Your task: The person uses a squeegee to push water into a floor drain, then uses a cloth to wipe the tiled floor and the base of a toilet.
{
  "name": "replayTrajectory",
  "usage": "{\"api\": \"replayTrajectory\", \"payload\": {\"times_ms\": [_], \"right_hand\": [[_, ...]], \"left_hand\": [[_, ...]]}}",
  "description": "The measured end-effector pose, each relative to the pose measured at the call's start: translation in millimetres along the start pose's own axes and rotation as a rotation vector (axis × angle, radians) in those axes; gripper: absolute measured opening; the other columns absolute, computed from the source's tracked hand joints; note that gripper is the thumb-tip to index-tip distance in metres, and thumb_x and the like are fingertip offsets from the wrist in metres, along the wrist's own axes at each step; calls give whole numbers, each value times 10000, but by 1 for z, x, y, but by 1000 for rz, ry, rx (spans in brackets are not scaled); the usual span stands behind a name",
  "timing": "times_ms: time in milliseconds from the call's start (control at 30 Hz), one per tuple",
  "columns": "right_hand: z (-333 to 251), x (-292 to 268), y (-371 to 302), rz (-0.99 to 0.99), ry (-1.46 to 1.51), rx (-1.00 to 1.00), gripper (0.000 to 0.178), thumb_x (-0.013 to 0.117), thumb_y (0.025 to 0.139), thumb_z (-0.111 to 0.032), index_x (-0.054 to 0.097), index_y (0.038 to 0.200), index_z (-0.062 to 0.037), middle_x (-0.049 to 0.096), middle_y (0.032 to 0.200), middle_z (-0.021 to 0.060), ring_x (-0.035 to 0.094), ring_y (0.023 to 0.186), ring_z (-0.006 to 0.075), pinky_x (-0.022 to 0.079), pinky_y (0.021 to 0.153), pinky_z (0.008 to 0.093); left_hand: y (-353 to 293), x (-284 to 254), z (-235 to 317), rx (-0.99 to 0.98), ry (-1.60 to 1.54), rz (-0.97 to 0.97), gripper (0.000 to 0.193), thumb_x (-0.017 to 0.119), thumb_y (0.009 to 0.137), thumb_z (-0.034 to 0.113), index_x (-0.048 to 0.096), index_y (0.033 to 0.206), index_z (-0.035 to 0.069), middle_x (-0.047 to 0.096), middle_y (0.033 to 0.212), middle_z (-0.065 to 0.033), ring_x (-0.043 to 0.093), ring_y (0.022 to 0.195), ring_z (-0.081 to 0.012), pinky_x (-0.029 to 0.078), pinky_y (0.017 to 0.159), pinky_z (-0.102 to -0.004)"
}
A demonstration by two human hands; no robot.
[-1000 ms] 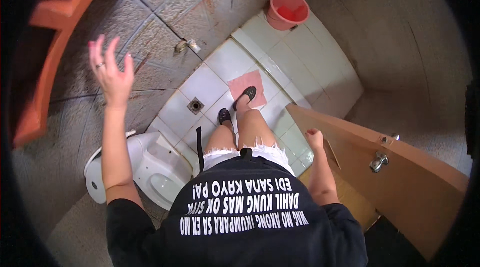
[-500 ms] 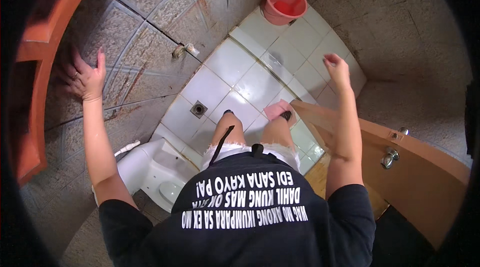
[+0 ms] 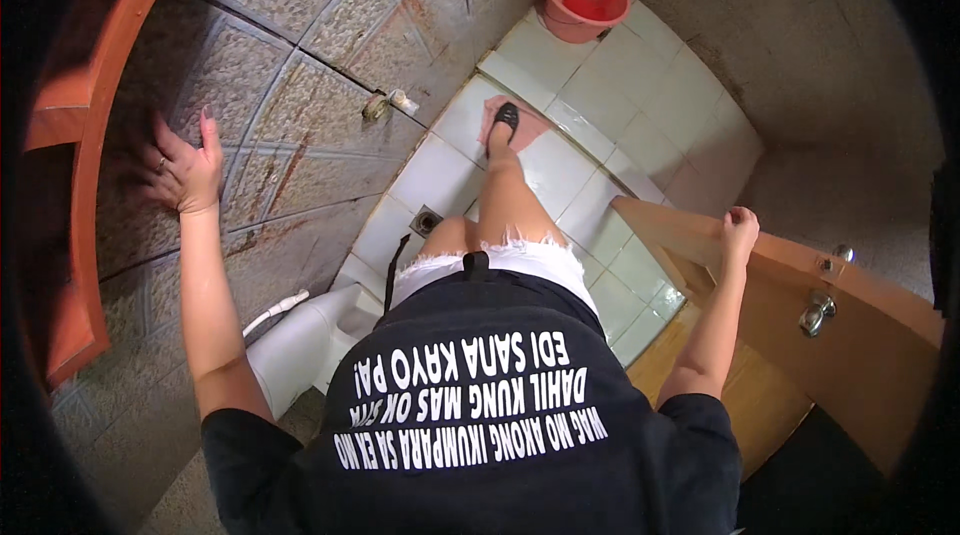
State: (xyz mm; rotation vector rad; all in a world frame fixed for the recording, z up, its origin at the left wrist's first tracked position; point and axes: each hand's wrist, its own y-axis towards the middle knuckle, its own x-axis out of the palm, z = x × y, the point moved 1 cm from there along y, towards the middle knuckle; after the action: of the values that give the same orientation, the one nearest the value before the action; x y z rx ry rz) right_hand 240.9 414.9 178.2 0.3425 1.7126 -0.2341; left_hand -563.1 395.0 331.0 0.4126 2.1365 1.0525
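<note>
Hands braced: wall and door.
I read the left hand (image 3: 185,170) flat, grip released, on the tiled wall (image 3: 300,65); right hand (image 3: 740,230) clenched on the wooden door (image 3: 850,335) top edge. Foot presses pink cloth (image 3: 525,120) on floor; pink bucket (image 3: 585,0) beyond, toilet (image 3: 300,345) at left.

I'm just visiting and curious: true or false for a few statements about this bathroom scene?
1. The left hand is pressed flat on the tiled wall. True.
2. The right hand holds the pink bucket. False: it grips the top edge of the wooden door; the bucket stands far off on the floor.
3. One foot rests on a pink cloth. True.
4. The floor tiles are black. False: they are white.
</note>
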Motion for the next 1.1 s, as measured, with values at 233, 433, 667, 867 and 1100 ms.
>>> {"api": "replayTrajectory", "payload": {"times_ms": [233,433,667,867,1100], "right_hand": [[-72,-102,-49,-61,-825,-216,315,652,698,-164,590,1004,-124,517,1195,133,423,1208,279,217,1051,510],[-63,-150,-17,-204,-1072,-236,169,593,766,-138,606,933,-121,593,1047,99,540,1009,233,350,957,429],[-26,-145,21,-363,-1032,-430,95,615,724,-181,642,723,-90,641,828,94,604,837,248,485,680,387],[-49,-151,11,-307,-992,-450,70,592,705,-131,643,703,-84,631,788,103,604,820,254,479,684,376],[-43,-153,6,-311,-1022,-489,61,571,711,-103,628,691,-99,618,777,90,589,828,242,460,691,361]], "left_hand": [[6,0,0,53,132,117,588,578,720,617,544,1119,187,557,947,-115,559,776,-353,418,603,-556],[8,-9,-9,154,114,136,513,599,731,571,557,1085,201,574,962,-113,560,661,-303,408,506,-462],[3,-6,-9,161,121,31,594,542,755,587,495,1207,204,474,1207,-133,481,1042,-398,388,777,-538],[-2,3,-8,108,173,11,595,544,721,582,507,1156,178,464,1121,-127,487,947,-391,380,734,-562],[-4,8,-1,146,310,28,603,539,699,615,537,1101,166,477,1012,-137,512,875,-380,397,657,-538]]}}
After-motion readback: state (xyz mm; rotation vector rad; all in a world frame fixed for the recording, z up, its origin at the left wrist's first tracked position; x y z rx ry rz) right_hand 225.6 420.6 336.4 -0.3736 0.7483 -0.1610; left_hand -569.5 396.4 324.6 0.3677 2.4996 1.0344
